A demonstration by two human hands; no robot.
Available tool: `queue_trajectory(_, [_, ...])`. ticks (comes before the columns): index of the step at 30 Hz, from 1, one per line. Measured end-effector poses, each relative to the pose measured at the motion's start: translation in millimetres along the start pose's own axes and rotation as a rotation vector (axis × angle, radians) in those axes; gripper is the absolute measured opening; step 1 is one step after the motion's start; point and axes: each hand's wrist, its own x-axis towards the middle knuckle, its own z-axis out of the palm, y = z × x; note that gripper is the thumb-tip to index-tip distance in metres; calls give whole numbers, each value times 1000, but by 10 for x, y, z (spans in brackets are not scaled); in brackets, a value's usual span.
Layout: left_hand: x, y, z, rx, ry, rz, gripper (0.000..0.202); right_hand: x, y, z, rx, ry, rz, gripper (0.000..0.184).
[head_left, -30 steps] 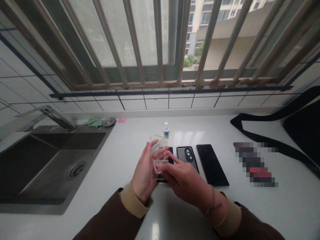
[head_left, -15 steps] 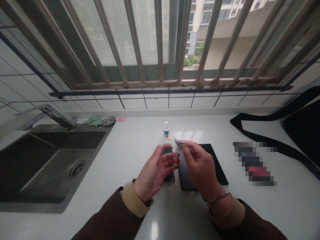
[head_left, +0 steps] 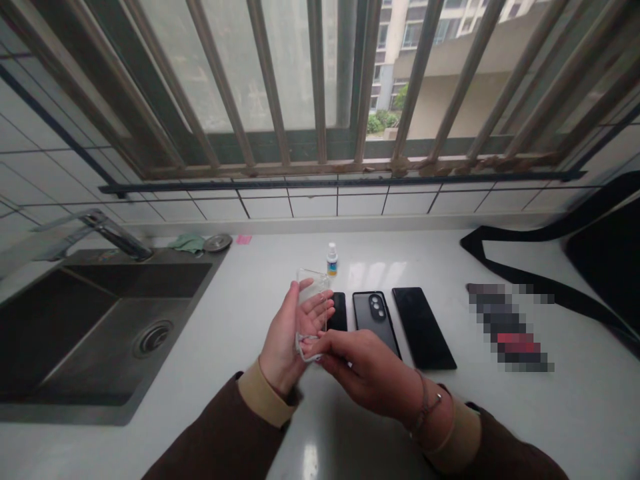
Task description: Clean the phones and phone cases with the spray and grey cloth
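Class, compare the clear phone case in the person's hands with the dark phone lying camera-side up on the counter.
The clear phone case is see-through; the dark phone is opaque. The case is held up by the left hand and right hand; the phone lies flat on the white counter. Both are slim rounded rectangles.

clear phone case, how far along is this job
Done, by the look: a black phone, a camera-up one and a third lie in a row on the white countertop. In hand: the left hand holds the clear phone case, the right hand touching its lower edge. Left: the case is empty; a small bottle stands untouched.
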Motion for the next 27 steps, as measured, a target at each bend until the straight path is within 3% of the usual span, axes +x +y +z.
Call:
queue_trajectory(7, [-23, 18, 3, 118, 1, 23, 36, 19, 31, -79, -176, -113, 53, 14])
queue_trajectory(14, [-27, 11, 18, 112, -6, 0, 35, 54, 47, -120, -291, -95, 73, 18])
queue_trajectory(17, [-45, 3, 24, 97, -36, -23, 35, 66, 48, -232, -243, 33, 181, 20])
queue_trajectory(21, [-83, -18, 47, 88, -36, -65, 39, 56, 96, -387, -281, 504, 309, 23])
queue_trajectory(23, [-117, -45, 67, 123, -65, -75, 42, 42, 144, -419, -437, 657, 211, 24])
queue_trajectory(24, [-138, -61, 78, 155, -97, -71, 44, 36, 171, -418, -510, 653, 117, 25])
queue_trajectory(27, [-198, -105, 103, 250, -198, -22, 47, 27, 244, -359, -633, 447, -134, 36])
